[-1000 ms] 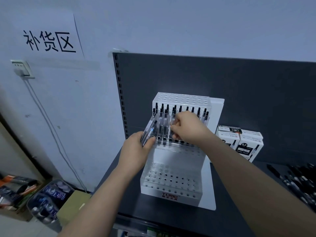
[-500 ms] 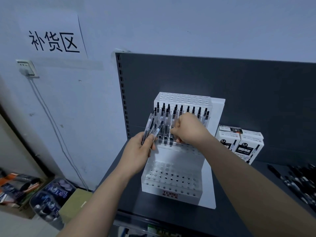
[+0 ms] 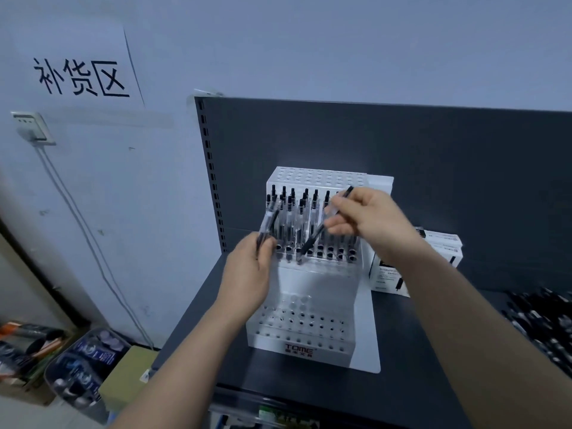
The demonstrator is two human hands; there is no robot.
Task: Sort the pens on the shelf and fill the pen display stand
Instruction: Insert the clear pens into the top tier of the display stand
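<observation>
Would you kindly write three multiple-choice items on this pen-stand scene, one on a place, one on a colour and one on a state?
1. Where do the white boxes stand relative to the display stand?
A. To its left
B. To its right
C. On top of it

2. What colour is the display stand?
A. Yellow
B. Green
C. White

3. What is the right hand doing?
A. Pinching one slanted pen
B. Resting flat on the boxes
C. Hanging empty

Answers: 1 B, the boxes sit past the stand's right edge; 2 C, its walls and tiers are white; 3 A, it holds a pen tilted over the middle tier.
</observation>
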